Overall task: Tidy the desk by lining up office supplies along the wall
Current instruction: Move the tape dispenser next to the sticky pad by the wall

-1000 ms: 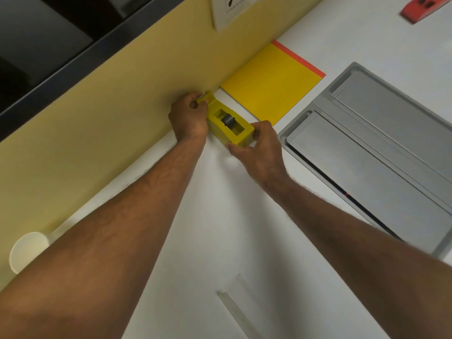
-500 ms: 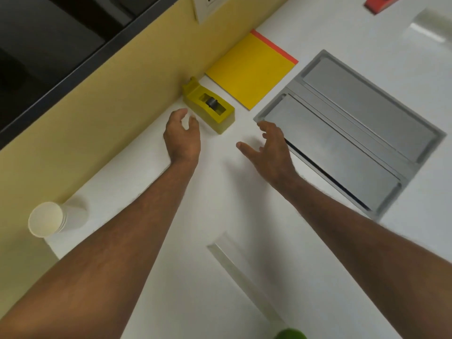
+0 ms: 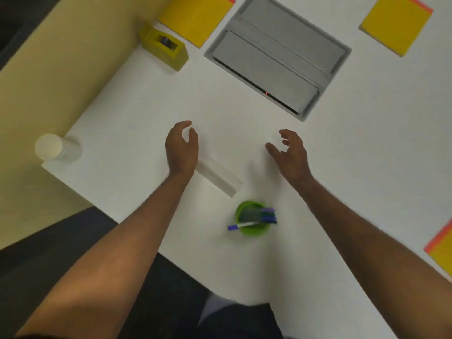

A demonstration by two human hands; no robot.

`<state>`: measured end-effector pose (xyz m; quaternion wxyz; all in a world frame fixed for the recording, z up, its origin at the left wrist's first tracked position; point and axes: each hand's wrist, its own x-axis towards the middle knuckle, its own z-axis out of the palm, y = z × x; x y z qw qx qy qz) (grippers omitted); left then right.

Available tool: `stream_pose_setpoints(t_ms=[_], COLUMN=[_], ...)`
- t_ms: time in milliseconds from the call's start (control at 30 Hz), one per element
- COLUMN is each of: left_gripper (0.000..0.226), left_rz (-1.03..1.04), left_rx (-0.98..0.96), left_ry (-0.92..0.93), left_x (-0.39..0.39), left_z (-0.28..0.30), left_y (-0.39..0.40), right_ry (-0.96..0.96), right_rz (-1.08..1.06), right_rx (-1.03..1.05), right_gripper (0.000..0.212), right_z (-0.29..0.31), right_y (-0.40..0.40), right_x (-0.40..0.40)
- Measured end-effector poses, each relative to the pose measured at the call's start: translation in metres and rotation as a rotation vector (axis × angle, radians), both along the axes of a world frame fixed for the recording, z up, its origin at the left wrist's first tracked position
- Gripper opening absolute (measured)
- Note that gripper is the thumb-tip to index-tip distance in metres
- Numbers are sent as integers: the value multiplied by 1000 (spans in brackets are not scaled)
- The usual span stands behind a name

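Observation:
A yellow tape dispenser [image 3: 164,46] stands against the yellow wall [image 3: 61,69], beside a yellow pad [image 3: 195,18] that also lies along the wall. A clear ruler [image 3: 217,176] lies flat mid-desk, its left end under my left hand [image 3: 182,149]. My left hand hovers with relaxed, loosely curved fingers and holds nothing. My right hand [image 3: 289,152] is spread open to the right of the ruler, also empty. A green cup [image 3: 253,220] with several pens stands near the desk's front edge, between my forearms.
A grey cable hatch [image 3: 278,55] is set into the white desk [image 3: 146,106]. A white paper cup [image 3: 52,148] stands at the desk's left corner by the wall. A second yellow pad [image 3: 396,23] lies far right; a third [image 3: 440,250] pokes in at the right edge.
Both hands let go of the tape dispenser, which stays at the wall, and drew back toward me to mid-desk. The view dropped, bringing the ruler and pen cup into sight.

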<state>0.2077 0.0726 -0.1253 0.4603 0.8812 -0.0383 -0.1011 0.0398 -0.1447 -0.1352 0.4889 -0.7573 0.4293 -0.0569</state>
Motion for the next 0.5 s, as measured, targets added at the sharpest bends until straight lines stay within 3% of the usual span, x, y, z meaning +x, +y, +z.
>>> stream_pose_setpoints(t_ms=[233,500], left_gripper=[27,26], left_rz=[2,-63], left_rx=[-18,28], left_ry=[114,199], left_x=[-116,-225], left_z=[5,-7], left_y=[34,64], right_ry=[14,-4], right_rz=[-146,86], right_rx=[75,197], right_gripper=[46,57], right_z=[-4,-6], right_y=[34,79], right_x=[-129,-185])
